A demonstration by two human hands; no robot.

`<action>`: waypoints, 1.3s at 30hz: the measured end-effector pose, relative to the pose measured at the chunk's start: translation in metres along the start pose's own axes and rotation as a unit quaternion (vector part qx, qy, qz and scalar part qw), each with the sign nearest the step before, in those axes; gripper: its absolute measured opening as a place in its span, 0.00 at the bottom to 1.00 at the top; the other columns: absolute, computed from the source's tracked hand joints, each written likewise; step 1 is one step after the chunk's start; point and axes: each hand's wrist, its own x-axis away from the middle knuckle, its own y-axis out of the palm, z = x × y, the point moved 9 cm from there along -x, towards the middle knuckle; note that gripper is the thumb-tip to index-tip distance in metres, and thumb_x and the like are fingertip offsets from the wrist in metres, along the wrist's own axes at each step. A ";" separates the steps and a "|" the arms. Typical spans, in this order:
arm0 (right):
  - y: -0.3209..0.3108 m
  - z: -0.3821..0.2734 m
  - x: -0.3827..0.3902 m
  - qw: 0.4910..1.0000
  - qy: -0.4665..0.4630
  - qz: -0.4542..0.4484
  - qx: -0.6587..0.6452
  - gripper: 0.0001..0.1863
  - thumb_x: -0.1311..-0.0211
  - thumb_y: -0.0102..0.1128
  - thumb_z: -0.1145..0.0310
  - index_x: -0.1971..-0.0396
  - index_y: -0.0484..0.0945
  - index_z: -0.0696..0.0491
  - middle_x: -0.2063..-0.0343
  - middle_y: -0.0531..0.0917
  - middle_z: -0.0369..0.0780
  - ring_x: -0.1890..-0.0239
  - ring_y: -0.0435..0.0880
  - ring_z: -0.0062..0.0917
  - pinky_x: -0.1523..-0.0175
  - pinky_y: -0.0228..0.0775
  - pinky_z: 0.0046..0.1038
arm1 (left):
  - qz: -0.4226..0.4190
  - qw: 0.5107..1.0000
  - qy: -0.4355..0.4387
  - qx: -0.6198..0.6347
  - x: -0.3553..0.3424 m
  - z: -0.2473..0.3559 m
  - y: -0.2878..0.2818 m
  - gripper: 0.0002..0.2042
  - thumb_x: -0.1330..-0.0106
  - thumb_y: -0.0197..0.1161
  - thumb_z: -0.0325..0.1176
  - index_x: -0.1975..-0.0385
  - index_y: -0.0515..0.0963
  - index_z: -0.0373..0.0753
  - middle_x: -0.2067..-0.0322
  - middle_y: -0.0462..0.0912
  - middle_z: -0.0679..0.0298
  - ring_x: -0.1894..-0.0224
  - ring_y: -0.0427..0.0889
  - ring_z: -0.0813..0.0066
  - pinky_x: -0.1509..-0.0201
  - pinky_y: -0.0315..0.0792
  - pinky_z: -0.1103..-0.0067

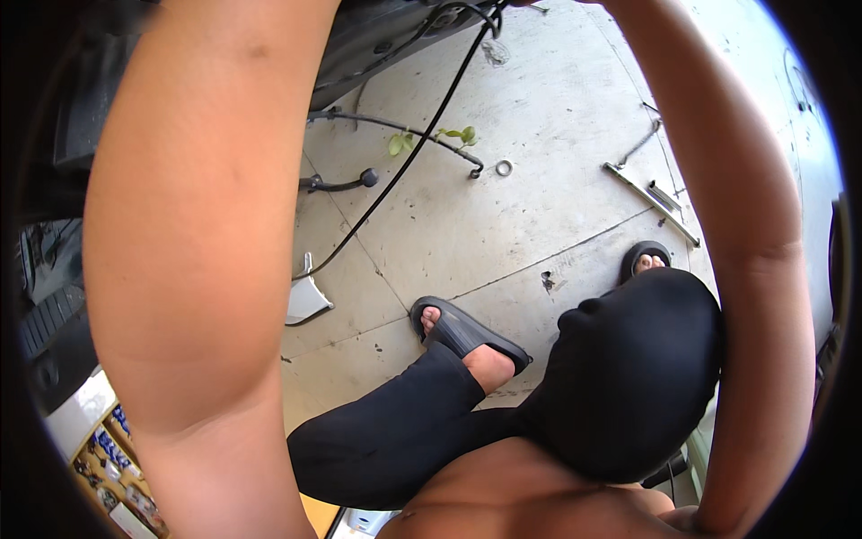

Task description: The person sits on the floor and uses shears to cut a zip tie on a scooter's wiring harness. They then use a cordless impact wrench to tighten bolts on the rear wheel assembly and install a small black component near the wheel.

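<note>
My left forearm [189, 251] reaches up past the top edge, so my left hand is out of frame. My right arm [736, 198] also reaches upward, and only a sliver of my right hand [584, 3] shows at the top edge; what it holds is unclear. Near it is a dark plastic and metal assembly [377, 36]. A looped black cable [431, 126] hangs from there to a silver-white part [305, 296] on the floor. Below are a rounded black-fabric shape [637, 368], black-clad legs [377, 431] and two feet in dark sandals [458, 323].
On the pale tiled floor [530, 207] lie black hoses [359, 180], green leaves [458, 135], a metal ring [505, 168] and metal bars with an angled handle [651, 202]. A compartmented tray of small parts [112, 467] is at lower left.
</note>
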 end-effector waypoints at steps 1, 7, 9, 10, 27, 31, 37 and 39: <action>-0.003 0.003 0.001 0.999 0.007 0.021 0.024 0.21 0.34 0.39 0.54 0.61 0.77 0.53 0.67 0.83 0.46 0.71 0.84 0.40 0.69 0.78 0.50 | 0.003 1.000 -0.003 0.022 0.000 0.000 0.000 0.11 0.50 0.59 0.25 0.67 0.84 0.34 0.62 0.83 0.50 0.57 0.83 0.58 0.52 0.74 0.69; -0.013 -0.015 0.008 0.988 -0.113 0.106 0.014 0.18 0.36 0.43 0.60 0.62 0.78 0.57 0.66 0.80 0.46 0.72 0.83 0.40 0.72 0.79 0.47 | 0.005 0.993 -0.067 0.095 -0.003 -0.006 0.001 0.11 0.46 0.58 0.25 0.65 0.83 0.33 0.58 0.82 0.51 0.52 0.82 0.61 0.48 0.74 0.71; -0.003 -0.012 -0.015 0.994 -0.092 0.056 -0.024 0.20 0.36 0.46 0.56 0.58 0.77 0.57 0.65 0.81 0.44 0.69 0.84 0.39 0.70 0.78 0.47 | 0.058 0.990 -0.063 0.109 0.024 -0.006 -0.022 0.11 0.45 0.58 0.27 0.66 0.83 0.32 0.60 0.83 0.50 0.52 0.81 0.60 0.47 0.74 0.71; -0.016 0.005 -0.013 0.994 -0.065 0.083 0.019 0.22 0.34 0.45 0.53 0.58 0.76 0.57 0.66 0.82 0.43 0.66 0.84 0.35 0.66 0.78 0.45 | 0.048 0.992 -0.045 0.105 0.004 -0.006 -0.009 0.11 0.44 0.61 0.32 0.65 0.83 0.33 0.62 0.83 0.51 0.54 0.81 0.58 0.48 0.74 0.71; 0.004 -0.045 -0.001 0.928 -0.137 0.020 0.347 0.16 0.39 0.41 0.70 0.62 0.80 0.58 0.59 0.82 0.51 0.57 0.82 0.44 0.53 0.78 0.37 | 0.049 0.977 -0.095 0.182 0.002 -0.023 0.000 0.06 0.49 0.54 0.21 0.71 0.77 0.32 0.67 0.82 0.48 0.60 0.80 0.50 0.53 0.74 0.63; -0.005 -0.044 -0.002 0.943 -0.108 0.027 0.313 0.17 0.37 0.40 0.68 0.63 0.80 0.59 0.62 0.82 0.52 0.62 0.84 0.44 0.57 0.79 0.37 | 0.048 0.977 -0.105 0.177 0.000 -0.018 -0.009 0.06 0.50 0.54 0.20 0.73 0.77 0.32 0.70 0.82 0.46 0.63 0.81 0.47 0.55 0.75 0.62; -0.001 -0.037 -0.010 0.895 -0.177 0.040 0.407 0.18 0.36 0.39 0.66 0.65 0.80 0.59 0.63 0.82 0.53 0.61 0.83 0.44 0.56 0.78 0.39 | 0.042 0.972 -0.104 0.205 0.000 -0.014 -0.005 0.08 0.49 0.54 0.21 0.71 0.78 0.33 0.69 0.82 0.47 0.63 0.82 0.48 0.56 0.75 0.62; -0.003 -0.027 0.004 0.978 -0.001 0.037 0.207 0.17 0.37 0.40 0.67 0.69 0.77 0.61 0.64 0.81 0.54 0.58 0.81 0.45 0.53 0.76 0.39 | 0.030 0.970 -0.114 0.215 0.005 -0.018 -0.001 0.08 0.49 0.54 0.22 0.70 0.78 0.33 0.68 0.82 0.48 0.63 0.82 0.49 0.56 0.76 0.62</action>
